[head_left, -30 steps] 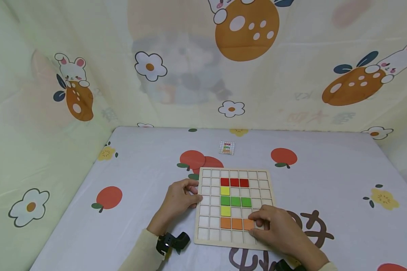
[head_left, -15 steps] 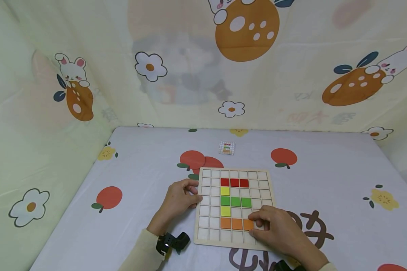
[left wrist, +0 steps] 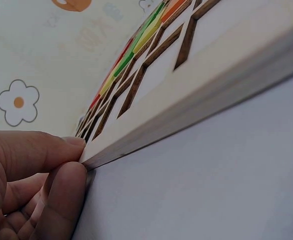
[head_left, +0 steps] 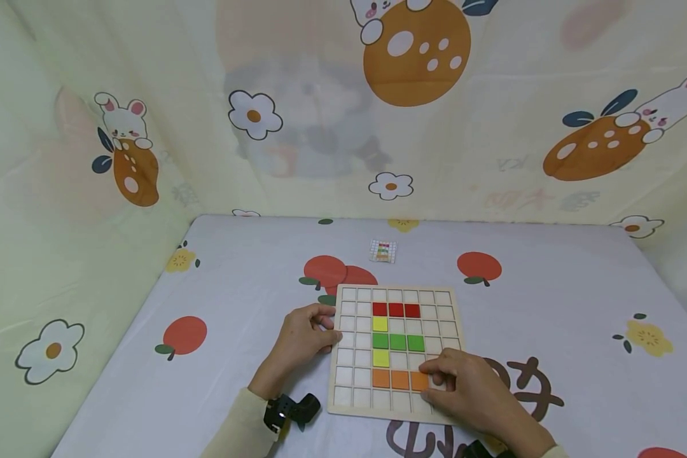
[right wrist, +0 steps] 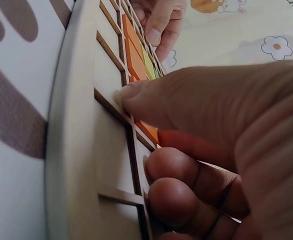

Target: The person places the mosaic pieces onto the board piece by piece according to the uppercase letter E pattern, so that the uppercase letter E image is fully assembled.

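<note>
A square wooden grid board [head_left: 393,412] lies on the table in the head view. Red tiles [head_left: 396,310], green tiles [head_left: 397,342], two yellow tiles [head_left: 380,324] and orange tiles [head_left: 390,380] sit in its cells. My left hand [head_left: 300,334] holds the board's left edge, thumb on the frame and a fingertip at its side, as the left wrist view shows. With thumb and index finger, my right hand [head_left: 475,388] pinches the rightmost orange tile [head_left: 418,381] in its cell. That tile [right wrist: 147,131] is partly hidden by the thumb in the right wrist view.
Behind the board lies a small card [head_left: 383,251] printed with a coloured grid pattern. A white cloth [head_left: 252,267] with fruit prints covers the table. Patterned curtains [head_left: 320,152] rise at the back and the left side.
</note>
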`<action>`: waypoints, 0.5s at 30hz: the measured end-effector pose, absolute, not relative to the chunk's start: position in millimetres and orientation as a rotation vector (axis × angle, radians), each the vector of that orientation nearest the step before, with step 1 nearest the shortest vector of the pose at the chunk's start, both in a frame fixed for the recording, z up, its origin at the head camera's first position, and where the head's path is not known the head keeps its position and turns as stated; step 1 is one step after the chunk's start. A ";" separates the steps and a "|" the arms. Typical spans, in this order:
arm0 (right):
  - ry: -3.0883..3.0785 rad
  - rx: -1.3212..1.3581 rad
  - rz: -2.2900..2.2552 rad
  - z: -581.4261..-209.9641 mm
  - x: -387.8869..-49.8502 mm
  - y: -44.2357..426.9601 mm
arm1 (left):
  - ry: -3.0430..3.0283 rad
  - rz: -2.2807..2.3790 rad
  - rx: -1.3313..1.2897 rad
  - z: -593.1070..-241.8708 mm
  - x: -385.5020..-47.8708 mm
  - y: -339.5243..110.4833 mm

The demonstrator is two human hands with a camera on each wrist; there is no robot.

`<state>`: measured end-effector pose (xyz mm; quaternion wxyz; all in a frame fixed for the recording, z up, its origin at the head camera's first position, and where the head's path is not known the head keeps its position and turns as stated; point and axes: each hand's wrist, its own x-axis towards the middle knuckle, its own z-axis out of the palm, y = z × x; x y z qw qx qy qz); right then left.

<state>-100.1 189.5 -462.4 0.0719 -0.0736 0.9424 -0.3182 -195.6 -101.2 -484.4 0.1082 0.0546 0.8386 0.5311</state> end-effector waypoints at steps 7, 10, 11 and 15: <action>2.822 -0.252 -1.022 -460.0 -101.1 194.8 | 2.478 1.550 0.139 -485.7 -196.0 -101.1; 2.833 -0.244 -1.032 -458.3 -101.9 198.6 | 2.470 1.552 0.124 -486.2 -196.6 -101.9; 2.838 -0.239 -1.029 -457.8 -102.4 200.4 | 2.466 1.553 0.122 -486.4 -196.7 -102.2; 2.851 -0.215 -1.017 -456.6 -104.4 210.5 | 2.430 1.559 0.118 -485.6 -197.2 -104.4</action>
